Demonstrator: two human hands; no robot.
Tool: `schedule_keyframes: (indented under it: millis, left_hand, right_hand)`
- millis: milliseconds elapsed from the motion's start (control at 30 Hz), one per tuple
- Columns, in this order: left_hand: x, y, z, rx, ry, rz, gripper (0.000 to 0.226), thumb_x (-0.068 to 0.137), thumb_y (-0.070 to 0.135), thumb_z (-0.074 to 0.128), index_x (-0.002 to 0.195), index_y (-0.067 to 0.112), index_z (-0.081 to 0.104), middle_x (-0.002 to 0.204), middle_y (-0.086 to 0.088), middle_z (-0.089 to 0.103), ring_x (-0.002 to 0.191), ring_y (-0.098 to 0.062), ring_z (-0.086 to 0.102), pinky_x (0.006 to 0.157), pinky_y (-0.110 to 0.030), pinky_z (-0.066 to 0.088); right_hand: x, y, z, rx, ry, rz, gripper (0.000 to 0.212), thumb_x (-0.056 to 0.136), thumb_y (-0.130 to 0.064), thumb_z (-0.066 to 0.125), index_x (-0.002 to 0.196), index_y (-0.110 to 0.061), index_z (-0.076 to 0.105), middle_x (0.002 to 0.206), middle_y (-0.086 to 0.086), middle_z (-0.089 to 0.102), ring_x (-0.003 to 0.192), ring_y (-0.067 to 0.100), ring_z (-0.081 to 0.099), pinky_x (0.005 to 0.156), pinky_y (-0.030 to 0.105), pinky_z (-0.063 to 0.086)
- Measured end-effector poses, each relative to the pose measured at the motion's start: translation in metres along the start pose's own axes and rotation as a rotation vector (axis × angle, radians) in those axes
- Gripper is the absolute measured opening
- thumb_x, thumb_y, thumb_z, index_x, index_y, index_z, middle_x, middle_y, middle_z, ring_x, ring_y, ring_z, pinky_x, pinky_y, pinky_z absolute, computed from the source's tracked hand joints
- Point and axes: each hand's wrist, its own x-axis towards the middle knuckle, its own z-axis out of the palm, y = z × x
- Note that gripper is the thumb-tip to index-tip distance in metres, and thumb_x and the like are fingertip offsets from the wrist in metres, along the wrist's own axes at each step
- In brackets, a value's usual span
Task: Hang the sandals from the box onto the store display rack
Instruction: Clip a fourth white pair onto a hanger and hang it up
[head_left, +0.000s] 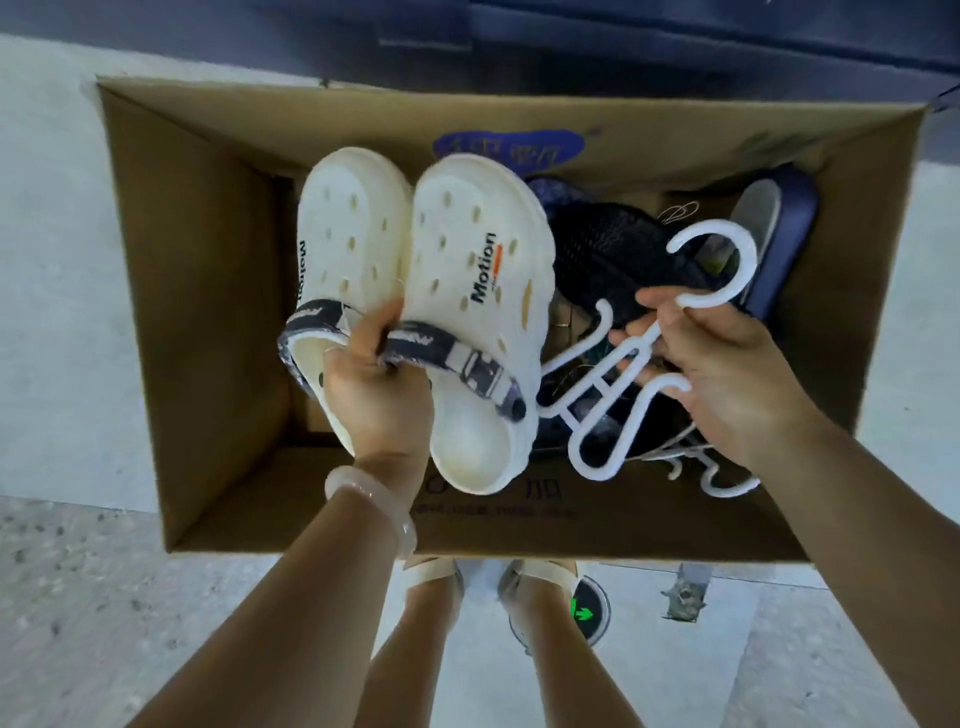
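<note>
The left hand (376, 384) is curled around the dark heel straps of a pair of white clogs (415, 291), thumb on top between the two shoes, and holds both shoes together side by side above the open cardboard box (208, 312). The toes of the clogs point away from the person; each upper carries ventilation holes and the printed word "Motion". A pale translucent bangle (369, 499) sits on the left wrist. The right hand (727, 374) pinches a white plastic shoe hanger (639, 358) at the stem just below its hook, thumb over the top and fingers beneath. The hook points up and to the right; the two looped arms of the hanger extend down and to the left, ending just beside the right-hand clog. Hanger and clogs do not appear to touch. Below both hands, inside the box, lie dark mesh shoes (608, 249), a navy slide sandal (774, 234) leaning against the right wall, and further white hangers (727, 483) near the front right corner. A blue printed label (509, 148) is visible on the inner far wall of the box. The box stands on a light grey floor (62, 312). At the bottom edge, the person's feet in cream sandals (436, 571) stand directly in front of the box, next to a round floor marker with a green arrow (587, 616).
</note>
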Motion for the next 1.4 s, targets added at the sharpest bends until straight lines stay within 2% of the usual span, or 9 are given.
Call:
schedule_keyframes:
  millis: [100, 233, 500, 633, 833, 1000, 1167, 1300, 1400]
  left_hand:
    - [-0.007, 0.007, -0.005, 0.041, -0.078, 0.103, 0.027, 0.08, 0.014, 0.058, 0.104, 0.01, 0.069, 0.097, 0.001, 0.065, 0.094, -0.003, 0.056, 0.087, -0.005, 0.039]
    - [-0.016, 0.021, 0.007, 0.165, -0.173, 0.095, 0.04, 0.078, 0.02, 0.043, 0.107, 0.014, 0.07, 0.089, -0.02, 0.067, 0.086, -0.035, 0.063, 0.073, -0.025, 0.046]
    - [-0.068, 0.06, 0.071, 0.246, -0.575, 0.246, 0.054, 0.085, 0.04, 0.032, 0.128, 0.015, 0.05, 0.097, -0.02, 0.065, 0.09, -0.037, 0.061, 0.079, -0.042, 0.054]
    - [-0.068, 0.051, 0.076, 0.175, -0.68, 0.134, 0.05, 0.089, 0.031, 0.042, 0.136, 0.013, 0.04, 0.112, -0.018, 0.064, 0.106, -0.036, 0.058, 0.091, -0.039, 0.047]
    - [-0.054, 0.055, 0.05, -0.014, -0.905, -0.01, 0.074, 0.083, -0.008, 0.048, 0.144, 0.022, 0.017, 0.127, 0.006, 0.04, 0.124, -0.013, 0.041, 0.106, -0.019, 0.031]
    - [-0.039, 0.067, 0.05, -0.314, -0.627, -0.354, 0.074, 0.079, -0.001, 0.046, 0.143, 0.022, 0.019, 0.134, -0.015, 0.046, 0.12, -0.032, 0.05, 0.102, -0.048, 0.043]
    - [-0.017, 0.071, 0.052, -0.529, -0.603, -0.725, 0.028, 0.1, 0.007, 0.024, 0.097, 0.018, 0.05, 0.075, -0.001, 0.055, 0.062, -0.009, 0.061, 0.059, -0.021, 0.054]
    - [-0.009, 0.066, 0.048, -0.625, -0.504, -0.916, 0.038, 0.097, 0.004, 0.028, 0.128, 0.01, 0.048, 0.08, -0.013, 0.059, 0.098, -0.025, 0.057, 0.085, -0.026, 0.048]
    - [-0.011, 0.066, 0.047, -0.634, -0.49, -0.915, 0.041, 0.094, 0.012, 0.046, 0.134, 0.005, 0.042, 0.117, -0.029, 0.059, 0.116, -0.032, 0.056, 0.098, -0.032, 0.047]
  right_hand:
    - [-0.011, -0.019, -0.022, 0.012, 0.022, -0.075, 0.025, 0.075, -0.038, 0.062, 0.094, -0.021, 0.059, 0.078, 0.0, 0.07, 0.086, 0.02, 0.071, 0.072, 0.03, 0.058]
    - [-0.02, -0.038, -0.045, 0.039, -0.032, -0.146, 0.053, 0.051, -0.052, 0.072, 0.092, -0.02, 0.061, 0.079, -0.003, 0.075, 0.084, 0.017, 0.073, 0.069, 0.024, 0.058]
    - [-0.017, -0.033, -0.067, -0.061, -0.057, -0.067, 0.062, 0.036, -0.069, 0.077, 0.082, -0.029, 0.072, 0.08, -0.007, 0.075, 0.081, 0.008, 0.071, 0.071, 0.019, 0.056]
    - [-0.015, -0.022, -0.073, -0.156, 0.041, 0.102, 0.013, 0.092, -0.032, 0.054, 0.089, -0.025, 0.064, 0.088, -0.002, 0.069, 0.087, 0.015, 0.064, 0.084, 0.032, 0.051]
    - [-0.028, -0.026, -0.038, -0.37, -0.024, 0.056, 0.019, 0.095, -0.024, 0.049, 0.085, -0.023, 0.066, 0.089, 0.01, 0.068, 0.08, 0.018, 0.058, 0.074, 0.04, 0.051]
    - [-0.027, -0.026, -0.007, -0.653, 0.067, -0.125, 0.022, 0.095, -0.022, 0.049, 0.078, -0.009, 0.056, 0.057, -0.004, 0.045, 0.049, 0.004, 0.044, 0.048, 0.017, 0.035]
    - [-0.012, -0.031, 0.019, -1.055, -0.014, -0.133, 0.026, 0.097, -0.027, 0.043, 0.107, -0.009, 0.058, 0.103, 0.007, 0.063, 0.1, 0.027, 0.055, 0.094, 0.042, 0.041]
    - [0.009, -0.026, 0.035, -1.104, -0.018, 0.084, 0.028, 0.095, -0.032, 0.044, 0.073, -0.017, 0.051, 0.094, 0.009, 0.063, 0.101, 0.032, 0.058, 0.092, 0.039, 0.042]
    - [0.016, -0.021, 0.04, -0.891, 0.028, 0.165, 0.036, 0.093, -0.024, 0.048, 0.059, -0.016, 0.043, 0.065, 0.004, 0.051, 0.08, 0.031, 0.055, 0.083, 0.037, 0.042]
